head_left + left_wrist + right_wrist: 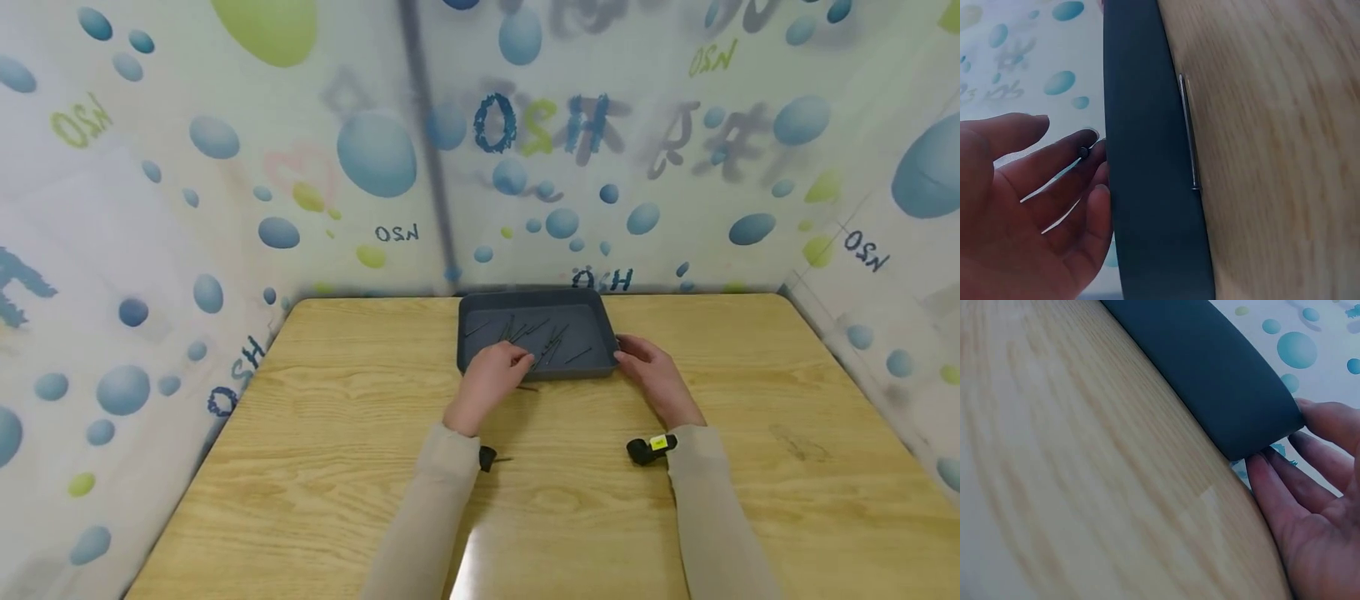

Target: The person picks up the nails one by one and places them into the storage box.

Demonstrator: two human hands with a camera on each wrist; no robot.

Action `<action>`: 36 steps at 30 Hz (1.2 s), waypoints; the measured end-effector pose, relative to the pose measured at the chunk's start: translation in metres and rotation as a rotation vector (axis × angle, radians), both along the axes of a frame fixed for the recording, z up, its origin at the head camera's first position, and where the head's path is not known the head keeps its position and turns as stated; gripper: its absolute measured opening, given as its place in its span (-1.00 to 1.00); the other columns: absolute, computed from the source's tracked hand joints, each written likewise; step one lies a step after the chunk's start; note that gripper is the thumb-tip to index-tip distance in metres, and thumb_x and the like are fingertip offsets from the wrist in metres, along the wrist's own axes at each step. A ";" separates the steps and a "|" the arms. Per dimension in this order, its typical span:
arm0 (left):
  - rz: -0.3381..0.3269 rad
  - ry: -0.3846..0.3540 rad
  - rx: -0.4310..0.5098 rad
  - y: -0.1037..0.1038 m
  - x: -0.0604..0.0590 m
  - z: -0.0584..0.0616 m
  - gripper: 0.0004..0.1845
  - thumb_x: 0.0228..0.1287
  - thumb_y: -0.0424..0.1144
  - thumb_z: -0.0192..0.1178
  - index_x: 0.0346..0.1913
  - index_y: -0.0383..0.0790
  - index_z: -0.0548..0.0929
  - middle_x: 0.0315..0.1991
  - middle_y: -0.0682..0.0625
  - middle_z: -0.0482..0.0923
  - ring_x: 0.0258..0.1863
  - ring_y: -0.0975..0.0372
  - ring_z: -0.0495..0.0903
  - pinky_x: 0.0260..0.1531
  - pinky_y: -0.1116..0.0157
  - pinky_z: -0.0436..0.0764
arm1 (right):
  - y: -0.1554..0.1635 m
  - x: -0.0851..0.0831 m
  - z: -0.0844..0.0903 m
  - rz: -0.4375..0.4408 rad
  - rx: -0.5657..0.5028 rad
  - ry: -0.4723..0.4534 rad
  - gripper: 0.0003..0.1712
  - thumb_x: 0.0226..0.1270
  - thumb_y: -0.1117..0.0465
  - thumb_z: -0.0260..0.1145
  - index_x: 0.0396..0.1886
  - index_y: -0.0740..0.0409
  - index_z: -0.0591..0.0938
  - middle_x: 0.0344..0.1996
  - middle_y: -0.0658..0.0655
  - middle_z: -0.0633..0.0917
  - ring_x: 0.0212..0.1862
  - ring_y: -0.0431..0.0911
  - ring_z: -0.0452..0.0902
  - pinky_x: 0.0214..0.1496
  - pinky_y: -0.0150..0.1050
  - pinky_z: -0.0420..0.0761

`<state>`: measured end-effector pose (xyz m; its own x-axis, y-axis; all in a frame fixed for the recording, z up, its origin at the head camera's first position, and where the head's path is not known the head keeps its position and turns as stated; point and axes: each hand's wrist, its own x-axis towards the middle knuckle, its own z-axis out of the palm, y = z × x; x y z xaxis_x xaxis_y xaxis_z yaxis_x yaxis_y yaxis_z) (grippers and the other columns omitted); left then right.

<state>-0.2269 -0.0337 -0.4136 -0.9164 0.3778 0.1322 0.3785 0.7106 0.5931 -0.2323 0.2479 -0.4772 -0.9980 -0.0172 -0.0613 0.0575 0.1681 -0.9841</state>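
Observation:
A dark grey rectangular tray (537,374) stands on the table, with several thin dark nails (553,343) scattered over its floor. My left hand (491,375) reaches over the tray's front rim, fingers bent. In the left wrist view, a nail's round head (1084,152) shows between the index and middle fingers; most of its shaft is hidden. Against the outside of the front wall lies another nail (1189,134) on the wood. At the tray's front right corner my right hand (657,377) grips the wall, with fingers at the rim and low on the side.
The wooden table (315,483) reaches back to a wall (300,200) printed with blue and green drops. Another thin dark piece (504,459) shows beside the left wrist camera (487,458). The right wrist bears a black camera (643,452).

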 end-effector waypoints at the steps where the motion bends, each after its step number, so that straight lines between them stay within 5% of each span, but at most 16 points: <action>1: 0.002 -0.015 -0.007 0.000 -0.001 -0.001 -0.60 0.33 -0.05 -0.03 -0.59 -0.19 0.58 -0.59 0.06 0.35 -0.64 0.25 0.30 -0.56 0.34 0.32 | 0.000 0.000 0.000 0.000 0.002 0.003 -0.39 0.25 -0.01 0.17 0.27 0.05 0.30 0.20 0.12 0.34 0.17 -0.07 0.30 0.13 -0.18 0.34; 7: -0.003 -0.078 -0.050 0.004 -0.006 0.000 -0.68 0.31 -0.04 -0.01 -0.08 -0.11 0.64 -0.21 0.07 0.53 -0.31 0.25 0.50 -0.30 0.28 0.47 | -0.001 0.000 0.000 0.003 -0.004 0.003 -0.37 0.24 -0.02 0.18 0.27 0.06 0.30 0.21 0.11 0.35 0.17 -0.08 0.31 0.10 -0.26 0.37; 11: -0.040 -0.091 -0.116 0.007 -0.008 0.002 -0.67 0.31 -0.05 -0.02 0.01 -0.09 0.59 -0.07 0.03 0.51 -0.14 0.22 0.50 -0.14 0.25 0.46 | -0.002 0.001 -0.001 0.008 -0.004 0.007 -0.37 0.25 -0.01 0.17 0.28 0.07 0.29 0.22 0.14 0.33 0.18 -0.06 0.29 0.11 -0.25 0.36; 15: -0.076 -0.099 -0.170 0.010 -0.013 0.006 -0.71 0.32 -0.06 -0.01 -0.18 -0.11 0.67 -0.39 0.06 0.53 -0.44 0.26 0.47 -0.38 0.30 0.45 | -0.002 0.001 -0.002 0.011 -0.006 0.009 -0.36 0.25 -0.02 0.16 0.29 0.08 0.28 0.23 0.16 0.32 0.19 -0.04 0.28 0.10 -0.25 0.37; 20: -0.073 -0.158 -0.227 0.013 -0.020 0.008 -0.64 0.31 -0.04 -0.01 -0.48 -0.16 0.66 -0.75 0.09 0.32 -0.75 0.27 0.25 -0.66 0.34 0.28 | -0.001 0.001 -0.001 0.009 -0.003 0.004 -0.36 0.26 -0.01 0.15 0.30 0.08 0.26 0.24 0.15 0.30 0.20 -0.04 0.27 0.11 -0.24 0.36; 36: 0.013 -0.209 -0.524 0.026 -0.037 0.011 -0.61 0.29 -0.03 -0.01 -0.69 -0.04 0.35 -0.62 0.08 0.34 -0.61 0.26 0.34 -0.59 0.29 0.34 | -0.003 0.002 0.000 -0.010 0.000 0.004 -0.39 0.27 0.03 0.16 0.28 0.10 0.29 0.21 0.16 0.33 0.18 -0.03 0.30 0.11 -0.23 0.36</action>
